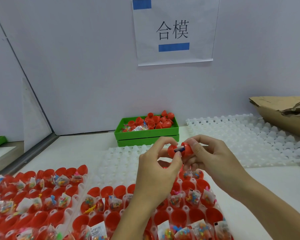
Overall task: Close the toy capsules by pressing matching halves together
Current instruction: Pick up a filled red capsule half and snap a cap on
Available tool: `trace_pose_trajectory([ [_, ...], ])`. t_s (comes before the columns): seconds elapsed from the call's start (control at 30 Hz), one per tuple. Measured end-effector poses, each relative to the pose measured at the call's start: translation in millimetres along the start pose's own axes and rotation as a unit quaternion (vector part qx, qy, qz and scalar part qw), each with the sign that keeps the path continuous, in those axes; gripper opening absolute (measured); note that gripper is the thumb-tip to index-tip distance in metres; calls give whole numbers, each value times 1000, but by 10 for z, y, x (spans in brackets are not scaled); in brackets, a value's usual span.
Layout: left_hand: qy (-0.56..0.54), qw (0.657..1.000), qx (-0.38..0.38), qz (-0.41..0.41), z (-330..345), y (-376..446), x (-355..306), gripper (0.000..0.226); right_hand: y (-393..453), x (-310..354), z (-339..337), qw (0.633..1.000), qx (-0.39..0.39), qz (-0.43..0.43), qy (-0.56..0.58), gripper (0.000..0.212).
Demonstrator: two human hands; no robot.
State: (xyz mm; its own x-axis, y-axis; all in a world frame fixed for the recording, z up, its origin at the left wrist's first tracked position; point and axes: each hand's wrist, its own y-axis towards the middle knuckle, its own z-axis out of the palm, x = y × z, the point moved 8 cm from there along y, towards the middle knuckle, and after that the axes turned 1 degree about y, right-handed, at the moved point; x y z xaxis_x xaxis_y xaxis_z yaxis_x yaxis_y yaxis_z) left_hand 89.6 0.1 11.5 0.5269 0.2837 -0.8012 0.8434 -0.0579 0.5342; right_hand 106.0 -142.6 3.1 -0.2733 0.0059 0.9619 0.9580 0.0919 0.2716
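My left hand (pixel 158 168) pinches one red capsule half (pixel 172 150) and my right hand (pixel 213 158) grips the other red half (pixel 186 149). The two halves face each other with a small gap, and a blue and white toy packet (pixel 179 149) shows between them. Both hands hover above a white plastic tray (pixel 121 163). Several open red halves (pixel 109 193) holding bagged toys (pixel 113 202) fill the trays below my hands.
A green bin (pixel 146 134) with loose red halves and toy bags stands at the back wall. An empty white dimpled tray (pixel 249 135) lies at the right, with torn cardboard (pixel 282 110) behind it. A paper sign (pixel 173 32) hangs on the wall.
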Motion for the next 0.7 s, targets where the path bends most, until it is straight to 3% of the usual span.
trace_pose_trajectory([
  [0.13,-83,995,2,-61,-16,13,69,14,18,-69,25,993,17,46,105,35],
  [0.33,-169,981,3,-95,12,37,135,13,4,-162,73,973,49,112,195,20],
  [0.47,-114,989,7,-89,2,34,165,13,16,-155,2,989,40,104,95,21],
  [0.63,-53,997,33,-55,30,16,103,7,0,61,-63,989,8,-40,-145,3],
  [0.7,-39,997,45,-52,53,3,91,7,-19,102,-27,980,17,-73,-184,8],
])
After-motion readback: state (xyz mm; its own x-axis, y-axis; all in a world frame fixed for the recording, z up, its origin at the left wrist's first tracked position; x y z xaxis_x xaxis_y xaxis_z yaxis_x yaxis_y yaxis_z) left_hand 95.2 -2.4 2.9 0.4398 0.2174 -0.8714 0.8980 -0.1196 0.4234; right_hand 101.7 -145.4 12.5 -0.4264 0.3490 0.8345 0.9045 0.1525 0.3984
